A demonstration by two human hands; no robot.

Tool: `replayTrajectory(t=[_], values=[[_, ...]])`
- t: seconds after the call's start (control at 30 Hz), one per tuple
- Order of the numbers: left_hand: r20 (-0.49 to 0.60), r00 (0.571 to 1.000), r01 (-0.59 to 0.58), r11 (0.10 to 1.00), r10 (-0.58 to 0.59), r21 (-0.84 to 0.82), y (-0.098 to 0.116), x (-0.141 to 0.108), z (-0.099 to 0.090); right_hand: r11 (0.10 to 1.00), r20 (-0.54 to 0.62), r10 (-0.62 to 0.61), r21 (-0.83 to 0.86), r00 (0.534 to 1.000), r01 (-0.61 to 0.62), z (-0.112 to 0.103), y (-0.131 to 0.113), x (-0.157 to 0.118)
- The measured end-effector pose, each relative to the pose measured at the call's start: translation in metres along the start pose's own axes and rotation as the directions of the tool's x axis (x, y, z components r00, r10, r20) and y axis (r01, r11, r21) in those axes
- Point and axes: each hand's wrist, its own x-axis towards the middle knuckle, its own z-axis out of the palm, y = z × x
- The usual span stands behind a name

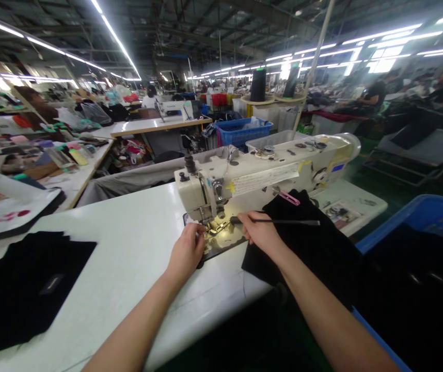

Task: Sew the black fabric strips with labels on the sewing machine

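The white sewing machine [244, 175] stands in front of me, its lamp lighting the metal bed plate [227, 243] under the needle area. My left hand [188, 248] is beside the presser foot, fingers bent together at its left; whatever they pinch is hidden. To the right of the needle, my right hand [260, 230] is closed around a long dark screwdriver-like tool [295, 222]. Its thick black end points left toward the foot, and its thin shaft sticks out to the right. Black fabric [306, 243] lies under and beside my right wrist.
A stack of black fabric pieces [31, 289] lies on the white table [128, 248] at left. Pink-handled thread snips [289, 197] rest near the machine arm. At right stands a blue basket [418, 217] with dark cloth. Thread cones [258, 85] rise behind.
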Motion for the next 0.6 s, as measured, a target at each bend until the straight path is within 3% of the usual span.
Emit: replayTrajectory(t=[0.3, 0.5, 0.6], values=[[-0.015, 1.0, -0.002, 0.999, 0.001, -0.043, -0.001, 0.001, 0.0, 1.0, -0.039, 0.001, 0.007, 0.999, 0.0, 0.004, 0.003, 0.005], [-0.021, 1.0, 0.008, 0.999, -0.009, -0.039, -0.003, 0.001, 0.002, 0.999, -0.072, 0.029, 0.027, 0.997, -0.027, -0.005, -0.006, 0.006], [0.0, 1.0, 0.003, 1.0, -0.003, -0.026, -0.002, 0.002, 0.001, 0.999, -0.034, 0.046, 0.02, 0.998, -0.046, -0.005, -0.006, 0.004]])
